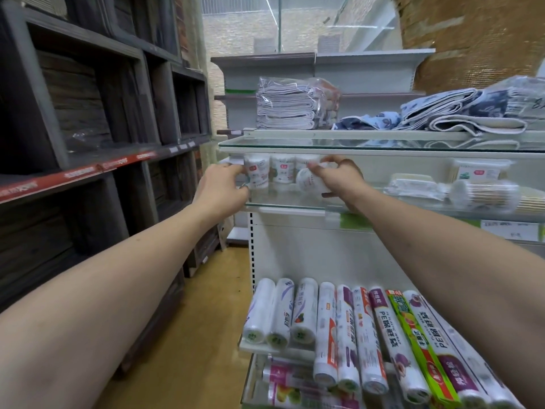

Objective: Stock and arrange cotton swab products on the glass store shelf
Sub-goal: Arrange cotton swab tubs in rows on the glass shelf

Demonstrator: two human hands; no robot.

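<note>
Head view: both arms reach under the upper glass shelf [295,149] to the far left end of the lower one. The left hand [224,187] curls its fingers round an upright swab tub [257,172], probably steadying the row, while the right hand [339,178] grips a tilted tub [309,180], looks like it's being slotted in beside the others.

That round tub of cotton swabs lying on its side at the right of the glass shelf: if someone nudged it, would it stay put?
Probably not. The tub is a cylinder lying on its side on smooth glass shelf, so it would likely roll. It seems to hold only swabs, so it is probably light and easily pushed.
</note>
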